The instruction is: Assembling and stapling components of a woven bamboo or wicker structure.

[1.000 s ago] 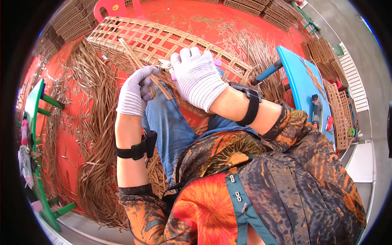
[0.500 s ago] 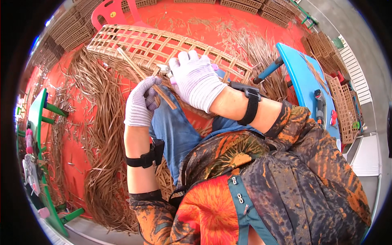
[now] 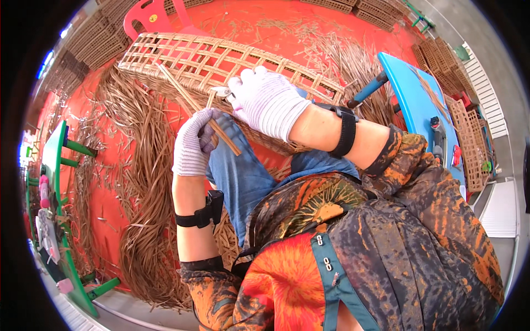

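A long woven cane lattice panel lies across my lap, over my blue-jeaned knee. My left hand, in a white knit glove, is shut on a thin cane strip that slants up to the left across the panel. My right hand, also gloved, grips a small metal cutting tool at the panel's near edge, close to the strip. Both wrists wear black straps.
Piles of loose cane strands cover the red floor on my left. A green stool stands at far left, a blue stool at right, a pink chair behind the panel. Stacked woven panels sit at right.
Both hands have shifted slightly with the cane strip along the panel's edge; the view has tilted a little. The grips stay the same.
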`<state>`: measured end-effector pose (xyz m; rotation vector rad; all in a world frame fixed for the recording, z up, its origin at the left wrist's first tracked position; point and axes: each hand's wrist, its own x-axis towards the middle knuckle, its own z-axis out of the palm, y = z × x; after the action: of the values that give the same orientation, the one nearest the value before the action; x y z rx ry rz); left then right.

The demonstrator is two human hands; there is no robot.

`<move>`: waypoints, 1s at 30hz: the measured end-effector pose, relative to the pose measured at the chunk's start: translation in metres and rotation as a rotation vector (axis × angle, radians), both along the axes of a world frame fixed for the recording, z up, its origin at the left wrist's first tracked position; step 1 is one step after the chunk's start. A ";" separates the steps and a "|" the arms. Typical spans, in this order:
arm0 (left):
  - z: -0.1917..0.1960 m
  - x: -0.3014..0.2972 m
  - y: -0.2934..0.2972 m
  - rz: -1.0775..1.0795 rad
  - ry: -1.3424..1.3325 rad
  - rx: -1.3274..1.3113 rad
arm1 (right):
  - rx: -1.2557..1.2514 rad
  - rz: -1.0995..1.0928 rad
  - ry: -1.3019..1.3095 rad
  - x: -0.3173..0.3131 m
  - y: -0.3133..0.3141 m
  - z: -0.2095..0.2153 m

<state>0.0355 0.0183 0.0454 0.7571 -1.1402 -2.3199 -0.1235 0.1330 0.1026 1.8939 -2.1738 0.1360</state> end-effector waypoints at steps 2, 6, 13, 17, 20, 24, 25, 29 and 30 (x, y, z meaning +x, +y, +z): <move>-0.002 0.007 -0.001 -0.022 -0.020 -0.030 | 0.046 -0.007 -0.096 -0.002 -0.002 0.007; -0.023 0.044 -0.016 0.041 -0.060 0.001 | 0.068 0.027 -0.230 -0.014 0.005 0.026; -0.194 0.221 -0.060 -0.419 -1.151 -0.783 | -0.288 -0.110 -0.453 -0.115 0.070 0.070; -0.243 0.255 -0.038 -1.014 -1.760 -0.889 | -0.295 -0.528 -0.173 -0.235 0.150 0.037; -0.171 0.173 -0.042 -0.535 -1.769 -0.683 | -0.198 -0.766 -0.170 -0.319 0.242 -0.002; -0.122 0.150 -0.092 0.396 -1.180 -1.426 | -0.034 -1.024 -0.117 -0.373 0.288 -0.056; -0.093 0.117 -0.098 0.494 -0.942 -1.341 | 0.039 -1.118 -0.092 -0.382 0.305 -0.061; 0.028 0.005 -0.091 0.563 -0.602 -1.627 | 0.078 -1.296 -0.089 -0.388 0.357 -0.072; 0.044 -0.008 -0.096 0.512 -0.551 -1.870 | 0.077 -1.327 -0.129 -0.396 0.365 -0.077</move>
<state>0.0274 -0.0772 0.0895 0.6388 -2.1863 -0.0339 -0.5199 0.4982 0.0260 0.1607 -3.0142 -0.0891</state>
